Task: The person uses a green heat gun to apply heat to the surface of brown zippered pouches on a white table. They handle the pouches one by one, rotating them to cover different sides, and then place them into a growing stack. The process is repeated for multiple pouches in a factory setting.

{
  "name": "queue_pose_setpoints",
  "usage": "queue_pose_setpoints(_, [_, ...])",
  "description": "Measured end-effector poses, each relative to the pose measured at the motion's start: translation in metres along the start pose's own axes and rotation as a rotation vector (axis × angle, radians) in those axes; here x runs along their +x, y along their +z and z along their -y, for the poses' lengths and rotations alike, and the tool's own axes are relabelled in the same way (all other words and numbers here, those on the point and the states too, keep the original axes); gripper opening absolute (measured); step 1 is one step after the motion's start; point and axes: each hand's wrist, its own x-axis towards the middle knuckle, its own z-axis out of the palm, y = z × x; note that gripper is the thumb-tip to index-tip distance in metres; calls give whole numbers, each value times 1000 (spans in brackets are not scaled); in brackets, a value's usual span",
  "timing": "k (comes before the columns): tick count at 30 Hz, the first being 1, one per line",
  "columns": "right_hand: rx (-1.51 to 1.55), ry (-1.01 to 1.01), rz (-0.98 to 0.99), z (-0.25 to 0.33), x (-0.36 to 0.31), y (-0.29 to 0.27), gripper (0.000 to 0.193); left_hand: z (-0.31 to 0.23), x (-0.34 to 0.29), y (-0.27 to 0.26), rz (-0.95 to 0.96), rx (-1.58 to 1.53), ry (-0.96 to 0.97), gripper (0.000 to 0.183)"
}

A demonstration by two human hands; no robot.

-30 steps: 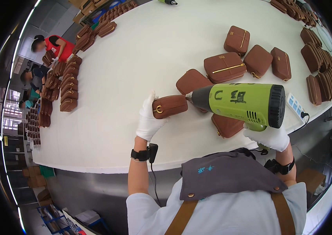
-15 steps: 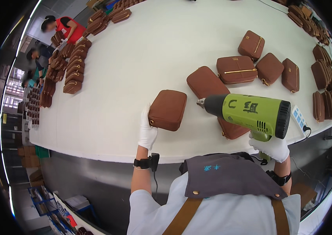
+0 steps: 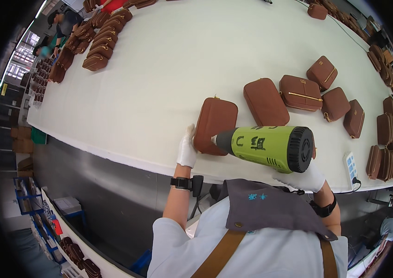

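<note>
My left hand (image 3: 187,147), in a white glove, grips the left edge of a brown bag (image 3: 216,118) with rounded corners. Its thumb lies along the bag's side; the other fingers are mostly hidden. In my white-gloved right hand (image 3: 304,177) is a green heat gun (image 3: 266,146) with a black rear end. The heat gun's metal nozzle points left, over the lower part of that bag; I cannot tell whether they touch. Just right of it lies another brown bag (image 3: 266,102), its lower end partly hidden by the heat gun.
Several brown zipped bags, one with a gold zip (image 3: 301,92), lie to the right on the white table (image 3: 159,83). A white power strip (image 3: 351,170) sits near the front edge. Rows of bags (image 3: 101,48) stand far left, where co-workers (image 3: 66,25) handle them.
The heat gun has moved left, its nozzle now over the bag in my left hand. That bag has turned more upright in view. The whole view has shifted.
</note>
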Motion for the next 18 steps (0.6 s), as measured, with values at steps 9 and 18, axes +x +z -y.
queue_pose_setpoints(9, [-189, -440, -1, -6, 12, 10, 24, 11, 12, -16, -11, 55, -13, 84])
queue_pose_setpoints(18, [31, -8, -149, -4, 47, 1, 19, 9, 16, -15, 22, 56, -15, 79])
